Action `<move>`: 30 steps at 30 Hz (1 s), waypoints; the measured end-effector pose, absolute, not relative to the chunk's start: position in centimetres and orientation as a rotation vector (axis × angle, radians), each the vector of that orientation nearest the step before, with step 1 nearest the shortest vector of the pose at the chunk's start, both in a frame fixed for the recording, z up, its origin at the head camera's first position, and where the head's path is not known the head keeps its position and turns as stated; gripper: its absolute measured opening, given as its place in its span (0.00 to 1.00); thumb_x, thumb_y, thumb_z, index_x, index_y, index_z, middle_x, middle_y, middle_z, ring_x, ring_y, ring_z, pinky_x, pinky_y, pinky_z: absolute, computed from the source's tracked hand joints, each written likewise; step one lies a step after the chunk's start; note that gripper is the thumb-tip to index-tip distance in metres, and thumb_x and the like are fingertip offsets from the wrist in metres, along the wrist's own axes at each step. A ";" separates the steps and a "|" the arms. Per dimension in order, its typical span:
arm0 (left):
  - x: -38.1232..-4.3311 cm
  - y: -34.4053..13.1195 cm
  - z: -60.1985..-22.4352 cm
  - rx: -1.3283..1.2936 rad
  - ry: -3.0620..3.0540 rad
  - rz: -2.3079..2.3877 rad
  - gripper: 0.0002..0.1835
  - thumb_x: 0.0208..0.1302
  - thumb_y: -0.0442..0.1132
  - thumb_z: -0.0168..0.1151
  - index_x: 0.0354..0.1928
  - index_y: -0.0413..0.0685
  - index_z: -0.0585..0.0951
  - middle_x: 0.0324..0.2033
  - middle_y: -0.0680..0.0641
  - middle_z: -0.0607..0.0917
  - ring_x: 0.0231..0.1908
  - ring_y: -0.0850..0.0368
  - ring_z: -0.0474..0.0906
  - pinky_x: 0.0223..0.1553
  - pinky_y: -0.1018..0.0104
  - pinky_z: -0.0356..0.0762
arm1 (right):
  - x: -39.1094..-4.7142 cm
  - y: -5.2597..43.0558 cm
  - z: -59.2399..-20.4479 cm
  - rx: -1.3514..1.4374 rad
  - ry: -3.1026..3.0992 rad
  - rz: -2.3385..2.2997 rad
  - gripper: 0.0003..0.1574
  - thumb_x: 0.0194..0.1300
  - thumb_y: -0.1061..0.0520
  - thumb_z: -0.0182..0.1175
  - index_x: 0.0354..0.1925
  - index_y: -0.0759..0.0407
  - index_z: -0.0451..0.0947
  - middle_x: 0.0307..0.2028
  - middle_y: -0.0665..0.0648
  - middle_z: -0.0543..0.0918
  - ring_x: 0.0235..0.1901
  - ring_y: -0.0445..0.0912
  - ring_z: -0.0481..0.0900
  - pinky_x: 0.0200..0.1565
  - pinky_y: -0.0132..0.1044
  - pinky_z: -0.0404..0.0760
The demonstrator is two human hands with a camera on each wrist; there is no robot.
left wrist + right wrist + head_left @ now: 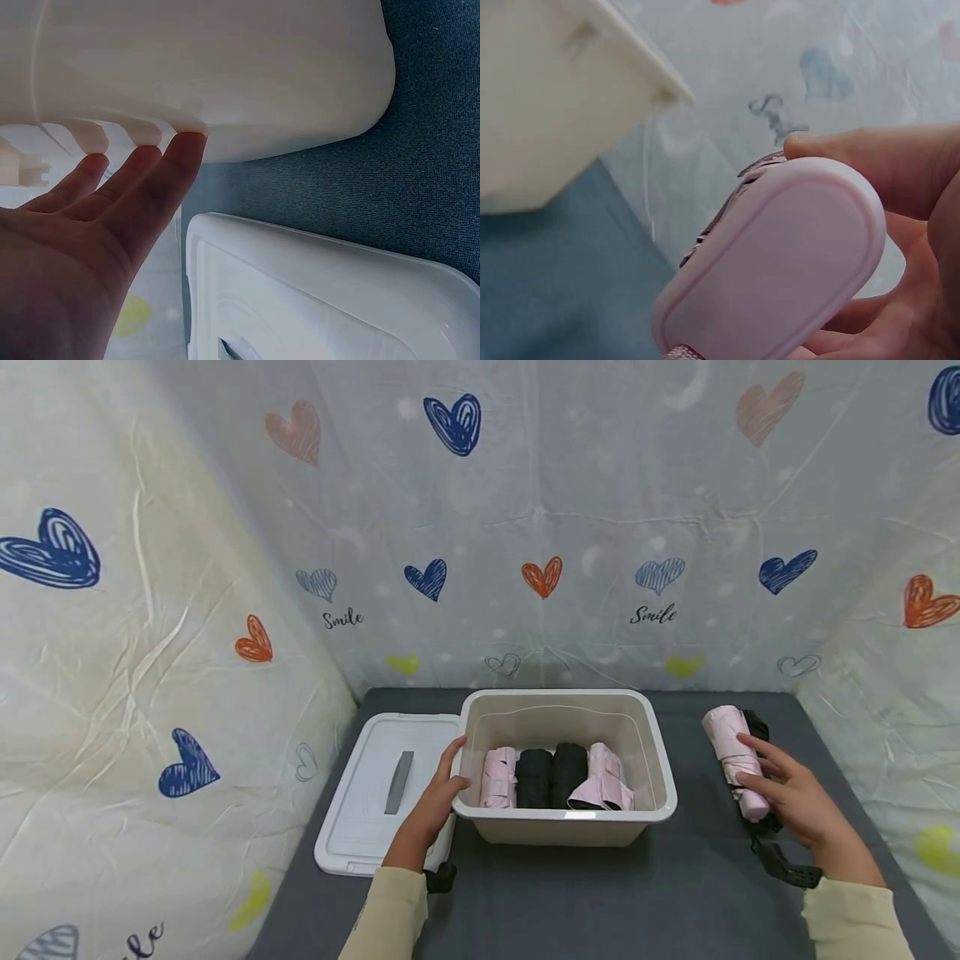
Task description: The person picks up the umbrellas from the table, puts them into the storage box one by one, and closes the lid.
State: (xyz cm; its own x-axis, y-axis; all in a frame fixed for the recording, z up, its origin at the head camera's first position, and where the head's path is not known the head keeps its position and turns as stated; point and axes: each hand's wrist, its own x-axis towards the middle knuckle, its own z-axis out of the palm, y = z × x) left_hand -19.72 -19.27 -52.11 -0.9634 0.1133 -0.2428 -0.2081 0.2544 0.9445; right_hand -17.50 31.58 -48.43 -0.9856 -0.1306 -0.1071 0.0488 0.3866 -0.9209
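My right hand grips a folded pink umbrella at the right of the table. In the right wrist view, the umbrella's smooth oval handle end faces the camera, with a cord at its lower edge. A black folded item shows partly behind this umbrella. My left hand touches the left rim of a beige bin. In the left wrist view, its fingers extend straight to the underside of the rim. Inside the bin, pink umbrellas and black ones stand side by side.
A white lid with a grey handle lies left of the bin, partly under its rim. Dark grey cloth covers the table. A heart-patterned curtain encloses the back and sides.
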 end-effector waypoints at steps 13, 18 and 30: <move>-18.4 -18.8 -49.2 -0.066 2.227 1.774 0.37 0.67 0.36 0.43 0.75 0.69 0.48 0.75 0.43 0.49 0.69 0.38 0.55 0.61 0.35 0.60 | -18.1 27.3 -46.1 -0.369 2.449 -1.677 0.41 0.69 0.55 0.57 0.75 0.52 0.52 0.66 0.76 0.59 0.42 0.34 0.77 0.36 0.39 0.82; -19.4 -19.4 -51.6 -0.088 2.237 1.789 0.36 0.67 0.38 0.44 0.73 0.78 0.49 0.75 0.46 0.49 0.69 0.40 0.55 0.59 0.36 0.62 | -18.4 25.8 -45.5 -0.474 2.383 -1.715 0.40 0.69 0.58 0.56 0.74 0.56 0.53 0.66 0.74 0.58 0.42 0.35 0.81 0.34 0.39 0.83; -19.8 -19.4 -52.6 -0.077 2.267 1.805 0.36 0.66 0.39 0.45 0.71 0.83 0.51 0.74 0.47 0.51 0.69 0.40 0.55 0.60 0.33 0.60 | -19.3 22.0 -44.7 -0.483 2.309 -1.698 0.41 0.67 0.55 0.59 0.74 0.57 0.54 0.70 0.72 0.56 0.58 0.69 0.71 0.42 0.44 0.81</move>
